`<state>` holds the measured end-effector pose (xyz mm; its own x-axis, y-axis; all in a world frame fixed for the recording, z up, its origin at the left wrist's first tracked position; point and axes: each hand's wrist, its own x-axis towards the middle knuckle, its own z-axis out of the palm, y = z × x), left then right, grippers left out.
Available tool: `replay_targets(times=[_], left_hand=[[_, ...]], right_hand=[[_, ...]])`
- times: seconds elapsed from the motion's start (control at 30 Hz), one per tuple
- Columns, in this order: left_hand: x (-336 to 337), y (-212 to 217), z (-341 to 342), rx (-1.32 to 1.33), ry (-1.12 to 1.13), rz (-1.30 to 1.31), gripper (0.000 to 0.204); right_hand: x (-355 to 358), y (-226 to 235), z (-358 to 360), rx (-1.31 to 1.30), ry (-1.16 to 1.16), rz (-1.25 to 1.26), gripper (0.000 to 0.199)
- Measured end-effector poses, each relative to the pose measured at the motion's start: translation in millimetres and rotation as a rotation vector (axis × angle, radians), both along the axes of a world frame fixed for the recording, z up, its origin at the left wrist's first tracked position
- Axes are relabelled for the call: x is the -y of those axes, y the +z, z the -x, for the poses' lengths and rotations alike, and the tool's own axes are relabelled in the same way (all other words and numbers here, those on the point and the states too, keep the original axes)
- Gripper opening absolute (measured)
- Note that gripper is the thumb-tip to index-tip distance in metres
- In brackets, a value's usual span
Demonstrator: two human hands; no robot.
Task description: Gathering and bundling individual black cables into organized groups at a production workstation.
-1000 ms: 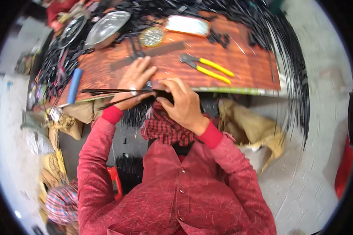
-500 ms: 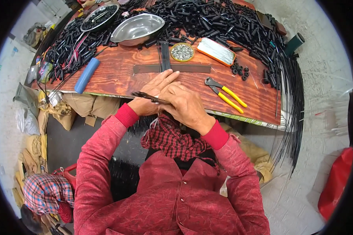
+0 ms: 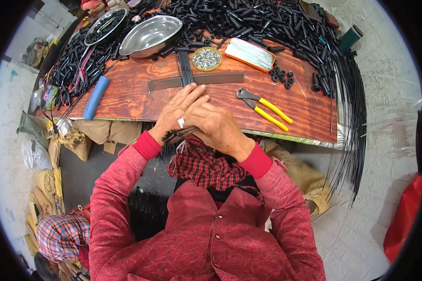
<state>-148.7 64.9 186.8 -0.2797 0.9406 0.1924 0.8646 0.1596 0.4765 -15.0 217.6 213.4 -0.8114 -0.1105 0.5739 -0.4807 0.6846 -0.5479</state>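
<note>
My left hand (image 3: 176, 108) lies over the table's near edge with its fingers stretched forward. Its fingertips touch the near ends of a row of thin black rods (image 3: 184, 70), which lie side by side across a flat dark strip (image 3: 222, 78). My right hand (image 3: 216, 124) is closed and overlaps the left one. A bundle of thin black rods (image 3: 176, 134) sticks out of it toward my left wrist; their other ends are hidden. A small white patch (image 3: 181, 122) shows between the hands, too small to name. Yellow-handled end-cutting pliers (image 3: 265, 109) rest right of my hands.
Beyond the strip stand a round dish of small metal pieces (image 3: 206, 59), an orange-rimmed tray of white sticks (image 3: 250, 54) and a steel bowl (image 3: 151, 35). Black tubular parts (image 3: 248, 21) heap the far side. A blue cylinder (image 3: 96, 98) lies left; long black rods (image 3: 354, 126) hang right.
The bundle in my right hand has tipped lower, its free ends now near my left wrist. My right hand has settled closer against the left. The whole view has shifted slightly.
</note>
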Motion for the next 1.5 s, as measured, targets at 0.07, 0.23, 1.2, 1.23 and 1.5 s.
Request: replay_targets(times=[0.07, 0.23, 1.2, 1.23, 1.5], left_hand=[[1.4, 6.7, 0.2, -0.003, -0.019, 0.018, 0.084], [5.3, 10.9, -7.1, -0.197, -0.048, -0.042, 0.062], [31.4, -15.5, 31.6, -0.347, 0.145, 0.162, 0.058], [28.5, -13.3, 28.7, -0.353, 0.142, 0.15, 0.062], [15.9, -6.7, 10.7, -0.459, 0.172, 0.161, 0.056]], right_hand=[[0.1, -1.8, 0.5, -0.01, 0.034, 0.04, 0.023], [4.7, 0.2, 3.9, -0.02, 0.059, 0.0, 0.025], [109.8, -45.0, 66.2, 0.071, -0.227, 0.235, 0.036], [110.6, -47.2, 68.4, 0.07, -0.23, 0.242, 0.036], [111.6, -49.5, 65.0, 0.062, -0.366, 0.321, 0.039]])
